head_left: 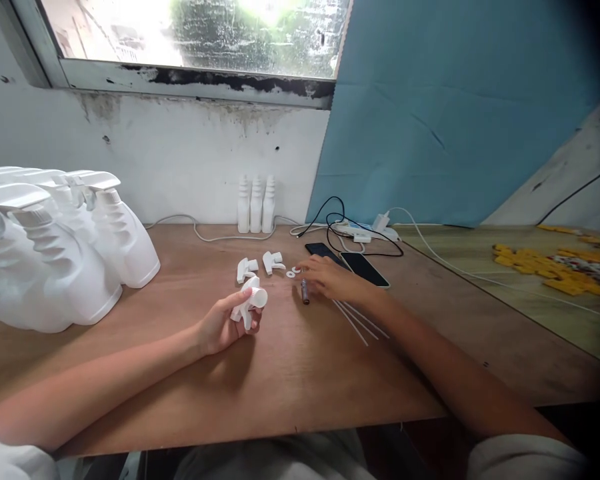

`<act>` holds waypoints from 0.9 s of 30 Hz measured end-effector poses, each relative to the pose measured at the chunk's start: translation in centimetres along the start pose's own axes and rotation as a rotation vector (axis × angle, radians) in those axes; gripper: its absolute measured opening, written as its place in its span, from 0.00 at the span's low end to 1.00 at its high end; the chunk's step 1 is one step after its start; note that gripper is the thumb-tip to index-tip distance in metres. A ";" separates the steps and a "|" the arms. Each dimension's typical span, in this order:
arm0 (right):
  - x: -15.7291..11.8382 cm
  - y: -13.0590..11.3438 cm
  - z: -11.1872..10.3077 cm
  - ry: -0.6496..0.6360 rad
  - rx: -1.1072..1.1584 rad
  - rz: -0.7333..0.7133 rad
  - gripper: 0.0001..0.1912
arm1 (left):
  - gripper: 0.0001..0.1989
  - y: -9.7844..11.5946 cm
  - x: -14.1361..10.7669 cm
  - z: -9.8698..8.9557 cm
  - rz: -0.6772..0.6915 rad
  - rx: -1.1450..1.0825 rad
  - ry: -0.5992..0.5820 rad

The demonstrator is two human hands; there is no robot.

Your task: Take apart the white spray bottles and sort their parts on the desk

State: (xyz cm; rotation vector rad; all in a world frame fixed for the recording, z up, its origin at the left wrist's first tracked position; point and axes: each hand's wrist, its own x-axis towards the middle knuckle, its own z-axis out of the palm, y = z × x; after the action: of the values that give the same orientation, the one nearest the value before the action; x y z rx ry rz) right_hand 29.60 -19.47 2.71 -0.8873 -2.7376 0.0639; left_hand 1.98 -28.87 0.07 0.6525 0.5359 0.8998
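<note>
My left hand [233,320] is closed around a white trigger spray head [250,305], its round collar turned to the right. Two more spray heads [247,269] [273,262] lie on the table just beyond it. My right hand [333,277] is palm down with fingers reaching left, nothing visible in them. At its fingertips lie small white washers [291,275], one partly covered by the fingers. Below the fingers is a small dark cylinder [305,292], its kind unclear. Several thin white tubes [357,321] extend from under my right wrist, their far ends hidden.
White spray bottles [75,247] crowd the table's left side. Three slim white bottles [256,205] stand by the wall. Two phones [365,268] lie beyond my right hand, near a power strip [367,230] and cables. Yellow pieces [545,267] lie on the right-hand surface.
</note>
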 end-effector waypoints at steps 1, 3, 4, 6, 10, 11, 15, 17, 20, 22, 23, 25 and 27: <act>0.1 -0.2 0.1 -0.053 -0.084 -0.095 0.19 | 0.12 0.1 0.1 -0.1 -0.023 -0.047 -0.014; 0.4 -0.5 0.4 -0.092 -0.186 -0.219 0.15 | 0.12 0.2 0.2 -0.2 -0.047 -0.082 -0.033; 0.5 -0.7 0.6 -0.090 -0.207 -0.253 0.13 | 0.12 0.3 0.2 -0.3 -0.051 -0.080 -0.034; 0.7 -1.3 0.6 -0.030 -0.200 -0.273 0.09 | 0.13 0.3 0.4 -0.4 -0.052 -0.078 -0.026; 0.5 -4.4 -0.3 0.415 0.188 -0.153 0.03 | 0.15 0.3 0.7 -0.6 -0.059 -0.089 -0.039; 0.4 -5.5 -0.6 0.536 0.364 -0.125 0.04 | 0.15 0.3 0.7 -0.6 -0.060 -0.087 -0.048; 0.0 -9.3 -1.7 0.651 0.766 -0.118 0.01 | 0.15 0.2 0.8 -0.6 -0.059 -0.066 -0.057; 0.0 -10.4 -2.0 0.628 0.735 -0.144 0.03 | 0.16 0.2 0.7 -0.6 -0.062 -0.054 -0.052; 0.0 -11.0 -2.0 0.628 0.615 -0.200 0.04 | 0.15 0.2 0.7 -0.6 -0.068 -0.029 -0.033; 0.0 -11.1 -1.9 0.642 0.545 -0.240 0.03 | 0.14 0.2 0.6 -0.5 -0.077 -0.004 -0.014; 0.0 -11.1 -1.8 0.648 0.509 -0.263 0.02 | 0.14 0.1 0.6 -0.5 -0.083 0.011 -0.006; 0.0 -11.1 -1.6 0.656 0.430 -0.303 0.02 | 0.13 0.1 0.5 -0.3 -0.091 0.042 0.006; -0.1 -11.2 -1.4 0.671 0.336 -0.332 0.04 | 0.13 0.1 0.4 -0.2 -0.088 0.067 0.014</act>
State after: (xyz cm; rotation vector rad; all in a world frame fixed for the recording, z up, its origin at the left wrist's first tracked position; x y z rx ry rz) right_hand 23.69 -28.67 5.34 -0.2770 -2.1157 0.1298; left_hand 1.99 -28.41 -0.05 0.6781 0.6051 0.8073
